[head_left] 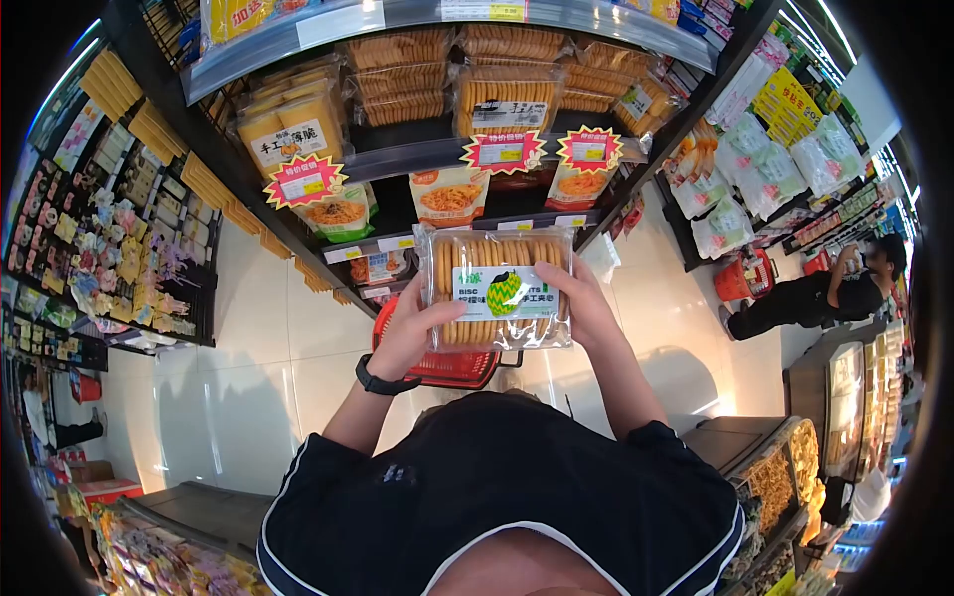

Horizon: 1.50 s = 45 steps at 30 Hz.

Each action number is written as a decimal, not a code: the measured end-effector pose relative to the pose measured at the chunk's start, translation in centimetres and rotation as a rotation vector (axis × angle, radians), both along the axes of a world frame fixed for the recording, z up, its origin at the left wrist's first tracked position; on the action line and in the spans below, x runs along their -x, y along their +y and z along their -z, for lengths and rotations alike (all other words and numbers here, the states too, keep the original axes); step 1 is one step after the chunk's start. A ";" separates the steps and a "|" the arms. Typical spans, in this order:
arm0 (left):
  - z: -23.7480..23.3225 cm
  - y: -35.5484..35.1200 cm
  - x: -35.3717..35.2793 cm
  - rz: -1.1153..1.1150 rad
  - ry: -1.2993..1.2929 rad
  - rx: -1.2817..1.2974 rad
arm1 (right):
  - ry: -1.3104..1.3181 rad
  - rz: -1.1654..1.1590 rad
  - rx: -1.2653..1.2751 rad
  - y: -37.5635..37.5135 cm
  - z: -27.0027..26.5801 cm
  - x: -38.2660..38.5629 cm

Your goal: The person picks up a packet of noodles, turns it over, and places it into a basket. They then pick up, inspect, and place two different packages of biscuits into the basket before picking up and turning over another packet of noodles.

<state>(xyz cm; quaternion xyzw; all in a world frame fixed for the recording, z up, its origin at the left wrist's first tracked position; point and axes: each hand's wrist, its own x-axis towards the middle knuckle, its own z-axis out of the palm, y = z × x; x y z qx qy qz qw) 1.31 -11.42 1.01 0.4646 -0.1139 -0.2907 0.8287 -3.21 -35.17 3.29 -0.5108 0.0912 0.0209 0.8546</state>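
Note:
A clear plastic pack of biscuits (497, 333) is held level in front of my chest, its white label with a green and yellow fruit picture facing up. My left hand (407, 333) grips the pack's left end, thumb lying across the label. At the other end my right hand (581, 298) is closed on the pack, its thumb on the label's upper right. Fingers under the pack are hidden. Beneath it, a red shopping basket (388, 323) is partly covered by the pack and my left hand.
Ahead stands a dark shelf (397, 144) with more biscuit packs (507, 99), pouches of food (447, 199) and red price tags (303, 181). Right of it hang white bags (760, 164). A person in dark clothes (830, 293) stands in the right aisle near another red basket (745, 278).

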 end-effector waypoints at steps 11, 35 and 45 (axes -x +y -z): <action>-1.3 -2.3 -0.3 -0.140 0.091 0.106 | -0.230 -0.109 0.005 -2.6 -1.1 -0.1; -1.8 -6.1 0.0 -0.151 -0.017 0.086 | -0.268 -0.145 0.024 -7.4 -0.5 0.7; -2.2 -4.4 -0.1 -0.114 0.195 0.107 | -0.188 -0.176 0.050 -5.9 -2.0 0.6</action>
